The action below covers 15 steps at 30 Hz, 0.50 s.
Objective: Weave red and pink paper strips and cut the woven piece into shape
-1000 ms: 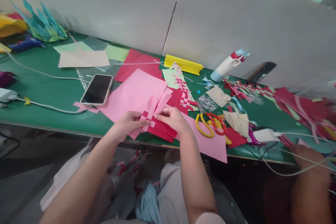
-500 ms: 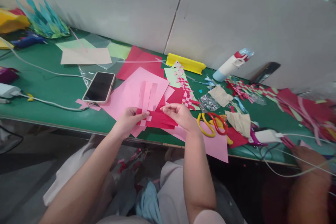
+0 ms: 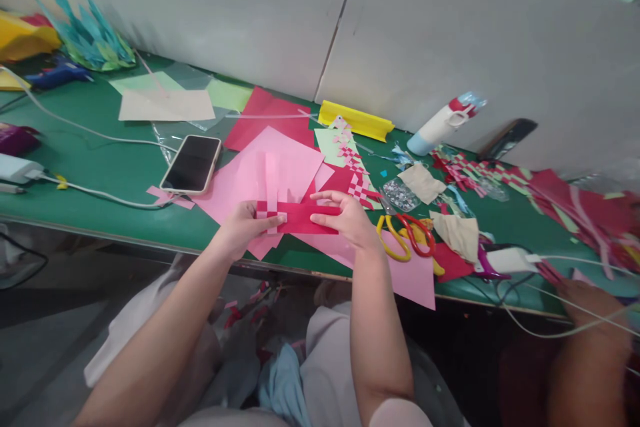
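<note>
Red paper strips (image 3: 303,219), interlaced with light pink paper strips (image 3: 272,180) at their left end, stretch between my two hands above the table's front edge. My left hand (image 3: 243,228) pinches the checkered woven end, thumb in front and fingers mostly hidden behind. At the other end, my right hand (image 3: 354,219) holds the red strips with its thumb on the front, its index finger raised along the top edge. Behind the weave lie pink paper sheets (image 3: 240,170). To the right of my right hand are scissors with red handles (image 3: 417,237) and a pair with yellow handles (image 3: 395,247).
A phone (image 3: 191,163) lies left of the pink sheets. Behind are a yellow folded strip (image 3: 356,121), a finished-looking checkered paper piece (image 3: 353,160) and a white-blue bottle (image 3: 440,125). White cables (image 3: 107,195) cross the left side. Another person's hand (image 3: 583,297) is at far right.
The red strips have been straightened and lined up into a flatter band. My right hand has shifted from their upper edge to grip the right end. The pink strips stand closer together.
</note>
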Each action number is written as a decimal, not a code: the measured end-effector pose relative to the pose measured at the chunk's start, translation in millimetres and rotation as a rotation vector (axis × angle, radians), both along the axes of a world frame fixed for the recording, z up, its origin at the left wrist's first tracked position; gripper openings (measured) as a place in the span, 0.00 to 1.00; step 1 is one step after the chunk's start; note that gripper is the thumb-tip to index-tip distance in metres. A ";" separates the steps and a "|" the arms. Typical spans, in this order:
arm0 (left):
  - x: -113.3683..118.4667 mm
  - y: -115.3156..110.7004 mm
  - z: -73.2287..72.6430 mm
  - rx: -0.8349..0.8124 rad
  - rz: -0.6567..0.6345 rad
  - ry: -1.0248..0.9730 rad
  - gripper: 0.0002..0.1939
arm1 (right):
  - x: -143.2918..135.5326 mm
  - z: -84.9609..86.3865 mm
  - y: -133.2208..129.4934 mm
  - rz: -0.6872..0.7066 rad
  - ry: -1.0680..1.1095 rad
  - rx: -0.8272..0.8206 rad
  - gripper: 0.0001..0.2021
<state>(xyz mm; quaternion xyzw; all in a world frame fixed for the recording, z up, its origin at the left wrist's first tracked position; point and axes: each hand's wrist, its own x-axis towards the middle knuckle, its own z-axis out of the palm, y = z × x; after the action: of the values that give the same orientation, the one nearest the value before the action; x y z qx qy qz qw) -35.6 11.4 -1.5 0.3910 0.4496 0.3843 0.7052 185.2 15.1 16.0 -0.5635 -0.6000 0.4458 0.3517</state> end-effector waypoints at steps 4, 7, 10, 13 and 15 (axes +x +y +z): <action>-0.6 -0.1 2.3 0.015 -0.004 0.008 0.16 | 0.6 0.6 -0.1 0.007 -0.005 -0.008 0.22; -1.9 -0.3 3.8 0.019 -0.010 0.016 0.16 | -0.4 0.3 -0.1 0.008 0.002 -0.002 0.22; -4.3 -0.4 4.2 0.026 -0.013 0.031 0.17 | -2.4 -0.7 0.0 0.017 0.012 -0.004 0.21; -7.8 0.0 4.3 0.017 -0.007 0.055 0.16 | -4.7 -2.7 -0.3 0.038 0.027 -0.014 0.21; -10.6 0.5 4.6 0.015 0.005 0.083 0.14 | -6.4 -4.2 -0.6 0.063 0.033 -0.041 0.22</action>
<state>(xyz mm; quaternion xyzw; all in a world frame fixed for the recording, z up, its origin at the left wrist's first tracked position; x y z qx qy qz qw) -46.2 12.0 3.1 0.4106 0.4764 0.3728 0.6823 178.9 14.5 11.8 -0.5438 -0.6023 0.4783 0.3358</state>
